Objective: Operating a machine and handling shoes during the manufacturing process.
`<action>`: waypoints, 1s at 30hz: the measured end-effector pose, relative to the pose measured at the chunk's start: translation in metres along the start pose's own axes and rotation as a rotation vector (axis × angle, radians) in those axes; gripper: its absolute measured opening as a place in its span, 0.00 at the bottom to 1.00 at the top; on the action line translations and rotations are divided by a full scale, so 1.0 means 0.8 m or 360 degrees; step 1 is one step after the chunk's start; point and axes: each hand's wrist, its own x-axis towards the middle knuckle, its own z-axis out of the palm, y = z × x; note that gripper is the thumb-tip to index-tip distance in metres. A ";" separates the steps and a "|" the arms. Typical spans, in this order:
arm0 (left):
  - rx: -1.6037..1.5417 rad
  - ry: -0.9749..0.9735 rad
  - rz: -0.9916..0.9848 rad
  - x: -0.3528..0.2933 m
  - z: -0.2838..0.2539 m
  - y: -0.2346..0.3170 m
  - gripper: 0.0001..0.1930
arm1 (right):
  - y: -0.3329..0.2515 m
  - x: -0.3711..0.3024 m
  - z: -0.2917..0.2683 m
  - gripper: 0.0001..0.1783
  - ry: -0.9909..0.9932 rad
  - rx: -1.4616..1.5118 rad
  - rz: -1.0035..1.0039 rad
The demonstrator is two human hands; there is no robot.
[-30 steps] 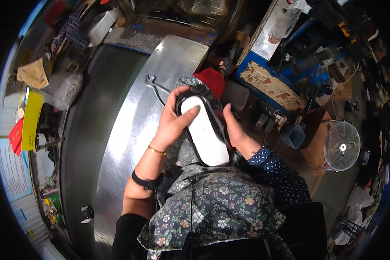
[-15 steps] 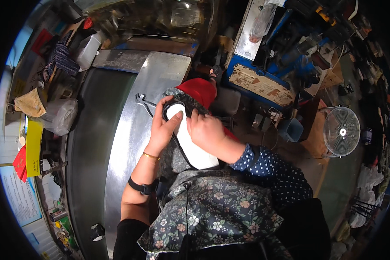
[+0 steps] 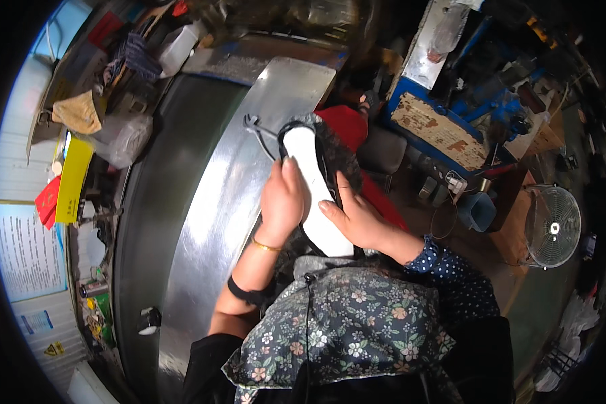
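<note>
A sole-shaped white piece (image 3: 306, 172) faces up on my lap, edged by black material like that of an unfinished shoe. My left hand (image 3: 281, 202) is closed at its left edge, thumb and forefinger close together against the rim. On the other side my right hand (image 3: 357, 215) grips the shoe, thumb lying on the white surface and fingers along the dark edge. From its far left side a thin dark strap (image 3: 257, 131) sticks out over the metal surface. The underside of the shoe is hidden.
A shiny metal tabletop (image 3: 209, 195) curves along my left, beside a dark belt-like surface (image 3: 151, 222). Beyond it stand a yellow box (image 3: 74, 178) and a plastic bag (image 3: 129, 141). To the right are a blue machine (image 3: 444, 128), a blue bin (image 3: 477, 212) and a fan (image 3: 552, 225).
My left hand has moved off the far end down the left edge. My right hand has shifted from the far right rim to the nearer right side. The whole view has turned.
</note>
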 end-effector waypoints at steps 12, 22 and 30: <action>-0.0129 -0.0114 0.0116 -0.055 0.003 -0.005 0.27 | 0.027 -0.009 0.022 0.45 0.0194 0.0328 0.0038; -0.0965 -0.0542 0.0287 0.034 -0.128 -0.011 0.28 | -0.037 -0.005 -0.086 0.45 -0.0775 -0.0610 -0.0494; 0.0481 -0.1565 0.1066 -0.012 -0.105 -0.018 0.50 | 0.007 -0.059 -0.043 0.35 -0.0330 -0.0797 -0.0773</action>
